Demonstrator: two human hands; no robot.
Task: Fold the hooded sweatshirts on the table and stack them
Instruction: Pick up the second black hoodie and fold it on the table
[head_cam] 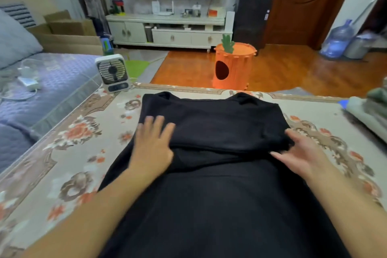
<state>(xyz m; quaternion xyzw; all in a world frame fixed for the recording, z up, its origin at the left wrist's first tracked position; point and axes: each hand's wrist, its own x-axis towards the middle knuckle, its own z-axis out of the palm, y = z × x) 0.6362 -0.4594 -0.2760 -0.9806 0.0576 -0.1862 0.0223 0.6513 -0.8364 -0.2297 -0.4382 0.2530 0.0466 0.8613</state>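
A black hooded sweatshirt (217, 184) lies spread along the middle of the table (69, 153), which has a floral cloth. Its far part is folded across on itself, leaving a horizontal fold edge between my hands. My left hand (151, 142) lies flat on the sweatshirt's left side with fingers spread and straight. My right hand (301, 151) rests on the right end of the fold, fingers stretched toward the cloth; whether they pinch it is unclear. At the table's right edge sits a pile of grey-green folded clothes (370, 109).
A small white fan (113, 73) stands on the table's far left corner. A bed with a purple cover (41, 81) runs along the left. Beyond the table stands an orange carrot-shaped bin (232, 65) on the wooden floor.
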